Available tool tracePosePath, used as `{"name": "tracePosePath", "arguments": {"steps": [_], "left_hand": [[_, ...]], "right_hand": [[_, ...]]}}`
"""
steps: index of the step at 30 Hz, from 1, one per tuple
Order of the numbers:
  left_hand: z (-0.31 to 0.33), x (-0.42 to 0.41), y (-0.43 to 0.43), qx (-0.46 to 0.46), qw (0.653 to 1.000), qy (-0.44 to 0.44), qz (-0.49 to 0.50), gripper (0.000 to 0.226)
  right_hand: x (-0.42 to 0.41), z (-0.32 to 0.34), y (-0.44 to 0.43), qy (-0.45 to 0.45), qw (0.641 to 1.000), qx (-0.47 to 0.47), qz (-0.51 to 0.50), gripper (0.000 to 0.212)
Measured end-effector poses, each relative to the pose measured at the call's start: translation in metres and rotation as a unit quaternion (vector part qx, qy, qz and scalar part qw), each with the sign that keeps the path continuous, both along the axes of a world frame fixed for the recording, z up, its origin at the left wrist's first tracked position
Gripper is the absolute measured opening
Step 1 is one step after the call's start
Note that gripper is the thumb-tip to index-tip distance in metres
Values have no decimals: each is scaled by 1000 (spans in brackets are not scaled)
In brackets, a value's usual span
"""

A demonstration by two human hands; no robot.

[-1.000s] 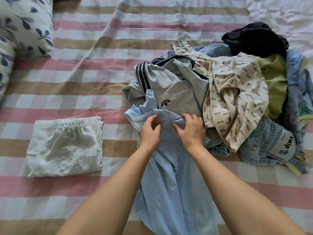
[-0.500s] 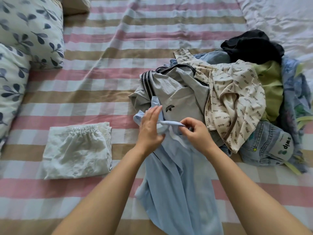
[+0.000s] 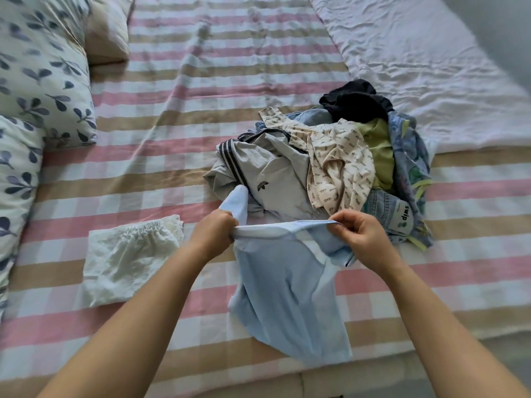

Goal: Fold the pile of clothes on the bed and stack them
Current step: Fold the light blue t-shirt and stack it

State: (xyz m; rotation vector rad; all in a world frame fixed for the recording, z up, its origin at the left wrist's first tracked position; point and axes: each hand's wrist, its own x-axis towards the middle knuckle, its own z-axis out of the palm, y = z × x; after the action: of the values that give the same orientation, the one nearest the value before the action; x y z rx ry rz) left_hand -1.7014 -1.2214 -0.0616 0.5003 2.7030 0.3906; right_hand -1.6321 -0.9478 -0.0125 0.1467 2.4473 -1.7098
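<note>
The light blue shirt is just in front of the pile of clothes, on the pile's near side. Its long axis runs from the raised top edge down toward the person, with the hem end lying on the striped bed. The top edge is stretched taut crosswise between the hands. The left hand grips one end in a closed fist, and a sleeve sticks up past it toward the pile. The right hand pinches the other end between thumb and curled fingers. The cloth is plain, pale and softly creased. A folded white garment lies to the left of the pile, apart from it.
</note>
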Motion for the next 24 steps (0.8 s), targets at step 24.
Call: {"name": "tracePosePath", "arguments": {"steps": [24], "left_hand": [[128,162,-27,320,915,24,245,23]], "right_hand": [[122,96,21,26,994,88,-61,20]]}}
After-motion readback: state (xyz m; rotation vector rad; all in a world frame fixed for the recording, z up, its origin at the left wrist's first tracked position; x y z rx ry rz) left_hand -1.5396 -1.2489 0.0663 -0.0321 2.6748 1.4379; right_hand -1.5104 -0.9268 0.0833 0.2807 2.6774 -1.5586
